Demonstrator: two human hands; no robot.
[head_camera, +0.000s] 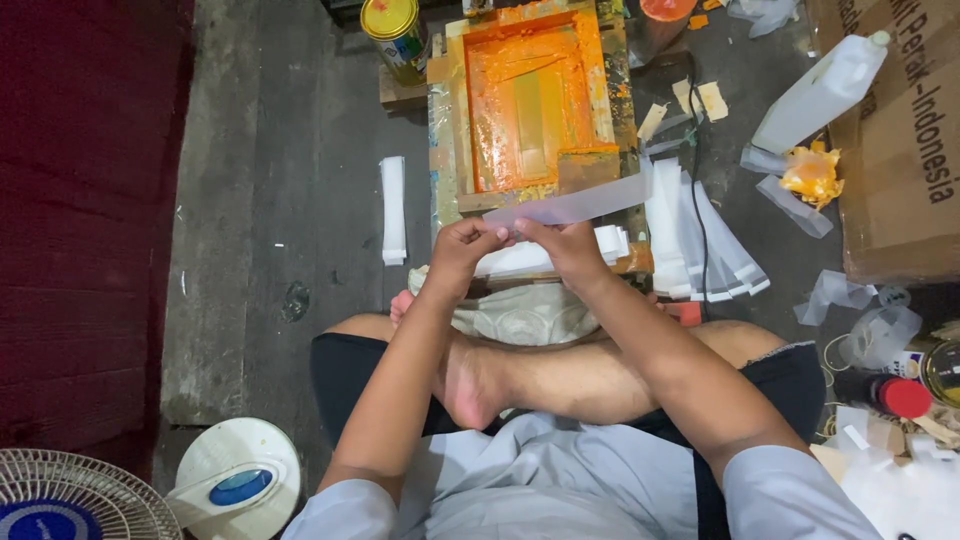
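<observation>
Both my hands meet in front of me and pinch a long translucent plastic strip (590, 204). My left hand (462, 247) grips its near end, and my right hand (567, 244) holds it just beside, fingers closed on the edge. The strip reaches up and right, over the lower edge of a wooden printing frame (455, 110) coated in wet orange ink. A flat stack of white plastic strips (610, 243) lies just under my hands. My crossed legs are below.
More white strips (700, 240) fan out at the right, and one small stack (393, 208) lies left. A yellow-lidded can (393, 30), white jug (820, 92), orange-stained rag (812, 175), cardboard box (900, 150), bottles (900, 395) and a fan (225, 480) surround me.
</observation>
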